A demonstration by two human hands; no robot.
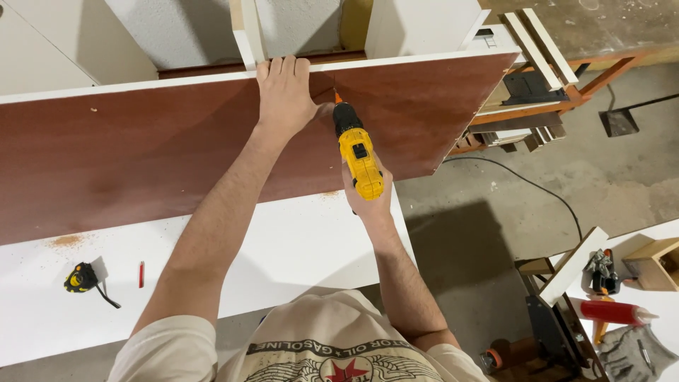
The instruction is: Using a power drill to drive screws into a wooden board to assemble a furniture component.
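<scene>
Head view showed the right hand gripping the yellow cordless drill, best kept square to the reddish-brown panel, while the open left hand pressed flat on its top edge.

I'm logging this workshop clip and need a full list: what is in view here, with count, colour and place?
Drill: one, yellow and black, bit against the brown panel near its top edge.
Brown panel: one, reddish brown with white edge, standing upright across the white board.
White board: one, white, lying flat under the panel, sawdust on it.
Tape measure: one, yellow and black, on the board at left.
Red pencil: one, red, beside the tape measure.
Red tube: one, red, lower right.
Grey glove: one, grey, bottom right corner.
Cable: one, black, on the concrete floor.
Left hand: flat on the panel, fingers over its top edge.
Right hand: gripping the drill.
</scene>
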